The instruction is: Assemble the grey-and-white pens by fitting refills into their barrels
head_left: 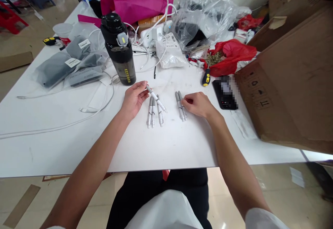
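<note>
Grey pen [156,99], L hand [134,99], far frm table [166,152] edge.

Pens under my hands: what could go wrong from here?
1. The held pen sits only in the left hand's fingertip grip, slanted over the three pens; it could slip and scatter them.
2. The pair by the right hand looks round and loose; a nudge may roll it toward the other group.
3. The bottle stands just beyond the left hand; a forward reach might tip it.
</note>
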A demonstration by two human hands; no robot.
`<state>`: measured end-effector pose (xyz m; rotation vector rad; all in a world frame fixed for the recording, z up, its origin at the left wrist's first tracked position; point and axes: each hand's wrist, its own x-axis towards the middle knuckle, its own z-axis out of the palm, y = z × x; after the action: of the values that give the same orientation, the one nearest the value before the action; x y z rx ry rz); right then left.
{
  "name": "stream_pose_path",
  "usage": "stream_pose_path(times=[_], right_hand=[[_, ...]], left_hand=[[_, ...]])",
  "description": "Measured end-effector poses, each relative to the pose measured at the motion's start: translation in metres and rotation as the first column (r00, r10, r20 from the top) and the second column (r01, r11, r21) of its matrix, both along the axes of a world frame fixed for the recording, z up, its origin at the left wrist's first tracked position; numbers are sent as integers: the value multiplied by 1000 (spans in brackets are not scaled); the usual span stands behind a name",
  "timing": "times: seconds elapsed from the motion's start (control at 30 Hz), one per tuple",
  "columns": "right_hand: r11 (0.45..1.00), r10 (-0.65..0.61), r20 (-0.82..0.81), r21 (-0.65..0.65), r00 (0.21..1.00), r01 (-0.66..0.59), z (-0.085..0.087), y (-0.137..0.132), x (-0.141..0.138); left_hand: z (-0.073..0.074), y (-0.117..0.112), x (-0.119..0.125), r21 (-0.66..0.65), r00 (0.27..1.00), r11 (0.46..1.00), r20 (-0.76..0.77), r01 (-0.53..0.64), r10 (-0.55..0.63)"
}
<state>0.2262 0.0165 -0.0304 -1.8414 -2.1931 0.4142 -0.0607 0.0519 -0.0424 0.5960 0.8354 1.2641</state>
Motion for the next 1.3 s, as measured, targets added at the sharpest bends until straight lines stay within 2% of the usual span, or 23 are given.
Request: stream_pose_path(times=[0.2, 0.37, 0.47, 0.6, 0.67, 0.77, 0.93, 1.03, 1.2, 1.3], right_hand=[[998, 8, -22, 61, 1000, -6, 4, -3, -4], [975, 23, -130, 224, 991, 7, 5, -6, -12], [955, 119, -259, 294, 958, -39, 3, -12, -20], [949, 258, -341, 264, 904, -171, -2, -19, -31], [953, 244, -354, 259, 903, -155, -5, -20, -34], [959, 174, -379, 274, 909, -69, -10, -17, -34], [948, 102, -423, 316, 900, 41, -11, -13, -26], [947, 131, -421, 320, 897, 12, -10, -14, -26], [959, 215, -381, 255, 899, -121, -9, -18, -36], [955, 261, -362, 235, 895, -183, -5, -16, -46]], left_hand=[[2, -1, 2, -3, 1000, 1000, 10, -17, 17], [7, -6, 5, 90, 999, 995, -9, -39, 40], [7, -10, 10, 169, 994, 981, -33, -99, 106], [2, -17, 17, 223, 984, 964, -68, -144, 162], [2, -19, 20, 226, 986, 968, -97, -111, 135], [4, -21, 21, 220, 990, 974, -120, -52, 80], [6, -19, 16, 201, 993, 979, -95, -46, 66], [8, -21, 16, 233, 995, 972, -104, 14, 10], [15, -29, 20, 307, 981, 931, -55, 196, -188], [17, -28, 19, 287, 985, 942, -42, 173, -168]])
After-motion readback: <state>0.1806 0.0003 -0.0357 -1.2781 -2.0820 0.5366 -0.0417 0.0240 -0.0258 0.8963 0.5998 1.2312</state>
